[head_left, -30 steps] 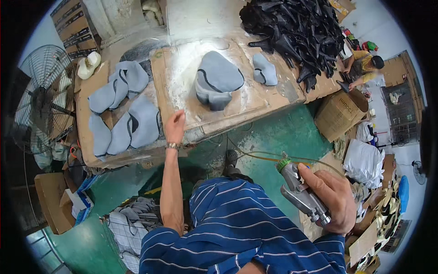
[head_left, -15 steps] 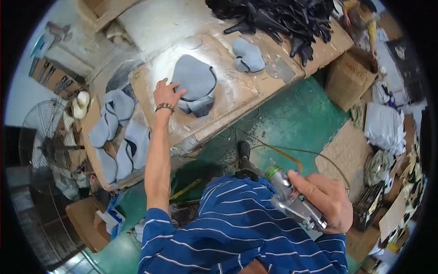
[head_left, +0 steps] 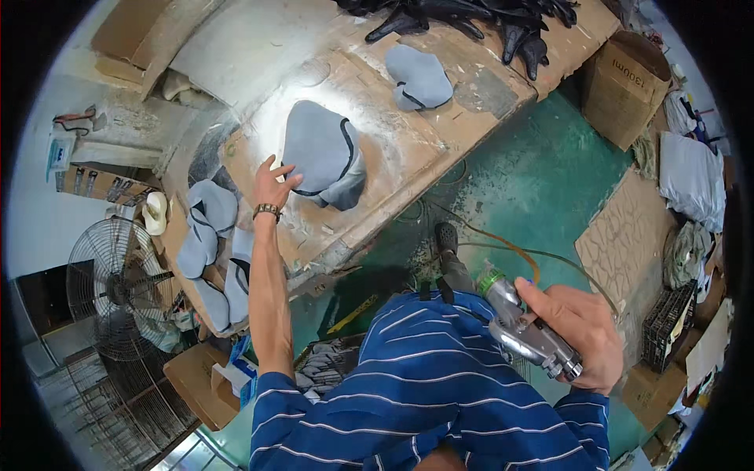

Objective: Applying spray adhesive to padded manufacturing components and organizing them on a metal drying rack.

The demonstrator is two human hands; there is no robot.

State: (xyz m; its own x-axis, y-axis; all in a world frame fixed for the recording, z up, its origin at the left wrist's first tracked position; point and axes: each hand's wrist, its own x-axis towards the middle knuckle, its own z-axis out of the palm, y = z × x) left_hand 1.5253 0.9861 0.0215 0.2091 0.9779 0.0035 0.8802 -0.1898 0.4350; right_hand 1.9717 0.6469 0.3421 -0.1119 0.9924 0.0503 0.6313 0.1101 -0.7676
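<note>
My left hand reaches over the workbench, its fingers apart. The fingertips are at the lower left edge of a grey, black-edged padded piece; whether they press on it I cannot tell. That piece stands raised on the bench, its lower side showing darker grey folds. In front of my body, my right hand is wrapped round a silver spray gun with a green ring near its front end. Another grey piece lies farther right on the bench. Several more grey pieces lie at the bench's left end.
Black glossy pieces are heaped at the bench's far side. A cardboard box stands beyond its right end. A hose trails over the green floor. At left stands a large fan, with an open carton nearby.
The whole view has shifted and turned a little. My left fingers lie less over the grey piece, nearer its edge. My right hand still holds the spray gun, in much the same pose.
</note>
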